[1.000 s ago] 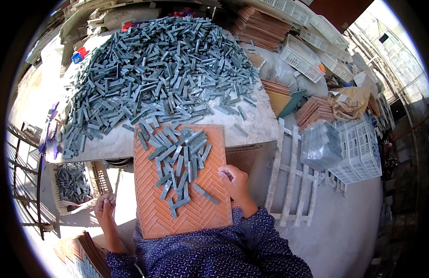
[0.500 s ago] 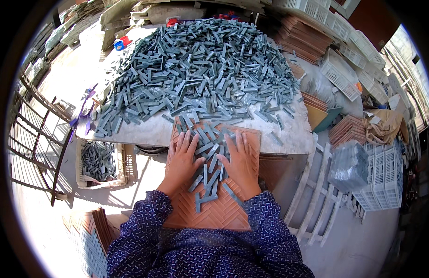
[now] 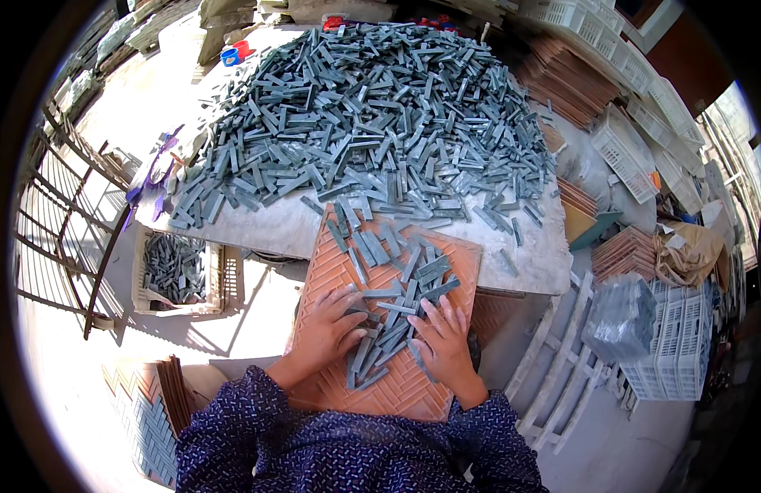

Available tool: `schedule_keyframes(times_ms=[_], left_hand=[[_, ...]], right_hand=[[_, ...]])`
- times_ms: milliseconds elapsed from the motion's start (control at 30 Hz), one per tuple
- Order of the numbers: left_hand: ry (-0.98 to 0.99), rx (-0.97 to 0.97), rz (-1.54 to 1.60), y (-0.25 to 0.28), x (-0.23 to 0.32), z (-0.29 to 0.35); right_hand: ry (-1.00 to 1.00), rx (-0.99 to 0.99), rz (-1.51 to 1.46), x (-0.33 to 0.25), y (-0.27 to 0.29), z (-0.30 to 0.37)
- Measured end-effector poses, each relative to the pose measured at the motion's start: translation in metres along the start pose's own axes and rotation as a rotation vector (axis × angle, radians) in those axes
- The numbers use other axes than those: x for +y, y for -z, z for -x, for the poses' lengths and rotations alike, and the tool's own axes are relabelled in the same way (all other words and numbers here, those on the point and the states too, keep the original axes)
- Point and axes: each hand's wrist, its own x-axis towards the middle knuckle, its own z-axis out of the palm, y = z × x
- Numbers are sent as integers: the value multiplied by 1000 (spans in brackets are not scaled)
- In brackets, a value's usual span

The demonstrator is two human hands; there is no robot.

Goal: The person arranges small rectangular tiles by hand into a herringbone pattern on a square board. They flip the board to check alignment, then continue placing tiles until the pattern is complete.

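An orange board (image 3: 323, 386) with a herringbone pattern of grooves lies before me, its far end on the edge of the table. Loose grey-green stone strips (image 3: 393, 329) are heaped along its middle, none visibly lined up in the grooves. My left hand (image 3: 325, 330) rests at the left side of this heap, fingers stretched and touching the strips. On the heap's right side, my right hand (image 3: 446, 343) lies with its fingers spread over the strip ends. Neither hand grips a strip. Beyond the board, a big pile of the same strips (image 3: 372, 115) covers the white tabletop (image 3: 265, 230).
A crate of strips (image 3: 179, 308) stands on the floor at the left, below a curved metal rack (image 3: 109, 271). Herringbone boards (image 3: 146, 411) lean at lower left. On the right are a white slatted frame (image 3: 553, 361), white plastic crates (image 3: 664, 345) and stacked boards (image 3: 623, 255).
Both hands have come nearer to me, drawing the strips down the board into a denser heap. The board now sits slightly tilted, and the whole view has shifted a little.
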Motion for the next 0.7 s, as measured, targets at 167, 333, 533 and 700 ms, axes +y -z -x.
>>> schedule_keyframes(times_ms=[167, 333, 533, 700], left_hand=[[-66, 103, -201, 21, -25, -52], [-116, 57, -223, 19, -49, -74], [665, -59, 1004, 27, -10, -59], [706, -44, 1278, 20, 12, -38]], right_hand=[[-137, 136, -268, -9, 2, 6], [-165, 192, -338, -17, 4, 18], [-258, 348, -447, -22, 10, 31], [-260, 310, -484, -26, 6, 33]])
